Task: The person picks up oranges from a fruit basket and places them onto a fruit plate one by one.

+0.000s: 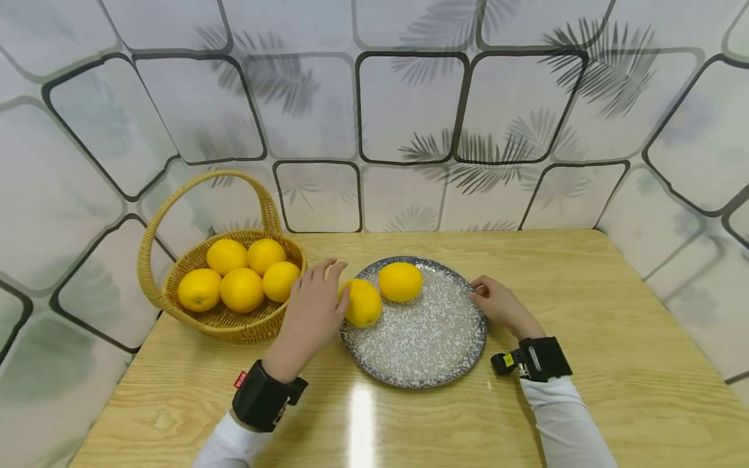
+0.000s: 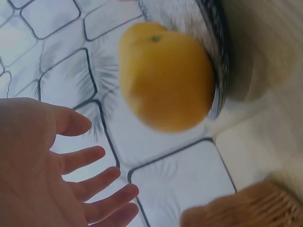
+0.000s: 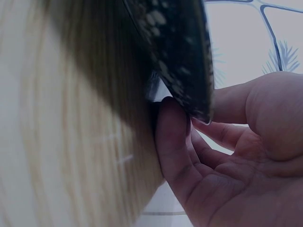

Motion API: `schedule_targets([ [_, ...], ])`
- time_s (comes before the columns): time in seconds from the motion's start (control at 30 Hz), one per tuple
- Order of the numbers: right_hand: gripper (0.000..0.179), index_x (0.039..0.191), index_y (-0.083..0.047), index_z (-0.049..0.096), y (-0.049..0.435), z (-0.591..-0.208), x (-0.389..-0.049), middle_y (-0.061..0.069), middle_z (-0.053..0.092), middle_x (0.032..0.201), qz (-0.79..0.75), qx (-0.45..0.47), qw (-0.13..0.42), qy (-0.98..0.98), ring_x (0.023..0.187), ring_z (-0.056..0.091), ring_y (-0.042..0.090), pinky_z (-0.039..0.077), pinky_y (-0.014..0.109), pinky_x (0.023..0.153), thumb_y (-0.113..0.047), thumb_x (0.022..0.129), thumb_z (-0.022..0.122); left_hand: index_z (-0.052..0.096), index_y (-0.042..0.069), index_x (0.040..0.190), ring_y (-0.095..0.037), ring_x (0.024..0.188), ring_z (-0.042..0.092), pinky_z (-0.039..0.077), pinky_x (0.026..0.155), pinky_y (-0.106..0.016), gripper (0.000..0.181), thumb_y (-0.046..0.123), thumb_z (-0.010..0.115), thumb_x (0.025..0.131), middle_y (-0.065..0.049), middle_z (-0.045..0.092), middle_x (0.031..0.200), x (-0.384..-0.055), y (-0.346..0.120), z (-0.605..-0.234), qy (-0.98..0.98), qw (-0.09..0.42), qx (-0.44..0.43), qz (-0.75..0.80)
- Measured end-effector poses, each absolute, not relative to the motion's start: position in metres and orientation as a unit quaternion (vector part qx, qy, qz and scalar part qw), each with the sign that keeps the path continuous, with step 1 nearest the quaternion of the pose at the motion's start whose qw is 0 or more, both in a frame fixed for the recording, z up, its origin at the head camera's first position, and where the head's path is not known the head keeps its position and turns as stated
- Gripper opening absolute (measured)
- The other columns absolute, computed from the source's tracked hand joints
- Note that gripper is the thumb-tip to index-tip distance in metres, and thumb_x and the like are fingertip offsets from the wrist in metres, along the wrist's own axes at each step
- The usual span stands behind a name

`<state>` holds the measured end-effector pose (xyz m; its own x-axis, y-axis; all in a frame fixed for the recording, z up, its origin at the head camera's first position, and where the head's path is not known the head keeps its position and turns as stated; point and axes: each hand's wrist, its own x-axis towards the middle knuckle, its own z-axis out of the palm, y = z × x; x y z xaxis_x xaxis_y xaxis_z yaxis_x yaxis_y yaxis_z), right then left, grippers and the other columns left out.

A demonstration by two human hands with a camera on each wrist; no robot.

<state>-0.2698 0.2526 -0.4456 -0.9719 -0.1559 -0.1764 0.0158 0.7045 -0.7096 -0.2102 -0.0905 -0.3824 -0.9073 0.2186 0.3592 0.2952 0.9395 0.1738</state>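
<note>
A round speckled grey plate (image 1: 433, 344) with a dark rim lies on the table, bearing two yellow-orange oranges. The nearer orange (image 1: 363, 303) sits by the plate's left rim; the other orange (image 1: 400, 282) is just behind it. My left hand (image 1: 313, 305) hovers between basket and plate, fingers spread and holding nothing; the left wrist view has a gap between them and the nearer orange (image 2: 165, 85). At the plate's right edge, my right hand (image 1: 500, 304) pinches the rim, with one finger under it and the thumb against the other side in the right wrist view.
To the left stands a wicker basket (image 1: 248, 333) with a tall arched handle, and several oranges (image 1: 242, 290) lie in it. The wooden table (image 1: 632, 364) ends at patterned walls (image 1: 404, 110) behind and on both sides.
</note>
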Motion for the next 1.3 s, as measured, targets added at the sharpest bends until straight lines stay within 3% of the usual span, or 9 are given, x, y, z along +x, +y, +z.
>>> schedule_targets([
  [0.3,0.037,0.129,0.008,0.047,0.252,-0.445,-0.27,0.032,0.056,0.119,-0.382,-0.037,0.114,0.917,0.103,0.055,0.038,0.049,0.049,0.084,-0.016,0.1,0.047,0.051,0.001,0.134,-0.046,0.123,0.045,0.041,0.098,-0.063,0.046,0.027,0.053,0.097,-0.027,0.05,0.138,-0.21,-0.138,-0.367,-0.974,0.176,-0.07,-0.122],
  [0.7,0.036,0.128,0.007,0.048,0.253,-0.445,-0.271,0.031,0.057,0.117,-0.385,-0.039,0.114,0.915,0.101,0.055,0.037,0.049,0.047,0.082,-0.016,0.1,0.047,0.051,-0.008,0.132,-0.056,0.114,0.045,0.044,0.086,-0.069,0.051,0.025,0.055,0.094,-0.037,0.049,0.133,-0.208,-0.193,-0.373,-0.977,0.193,-0.033,-0.084],
  [1.03,0.037,0.129,0.007,0.047,0.253,-0.451,-0.27,0.032,0.057,0.118,-0.383,-0.038,0.12,0.915,0.102,0.055,0.037,0.05,0.047,0.083,-0.017,0.1,0.047,0.041,-0.015,0.136,-0.061,0.109,0.044,0.044,0.083,-0.072,0.068,0.024,0.067,0.086,-0.046,0.043,0.13,-0.209,-0.212,-0.385,-0.989,0.119,-0.01,-0.09],
  [1.3,0.036,0.128,0.007,0.048,0.253,-0.449,-0.271,0.031,0.057,0.116,-0.379,-0.039,0.108,0.918,0.1,0.056,0.036,0.049,0.046,0.081,-0.015,0.1,0.047,0.038,-0.016,0.136,-0.063,0.105,0.045,0.045,0.081,-0.071,0.078,0.022,0.075,0.08,-0.049,0.043,0.128,-0.219,-0.219,-0.39,-0.99,0.098,-0.009,-0.1],
])
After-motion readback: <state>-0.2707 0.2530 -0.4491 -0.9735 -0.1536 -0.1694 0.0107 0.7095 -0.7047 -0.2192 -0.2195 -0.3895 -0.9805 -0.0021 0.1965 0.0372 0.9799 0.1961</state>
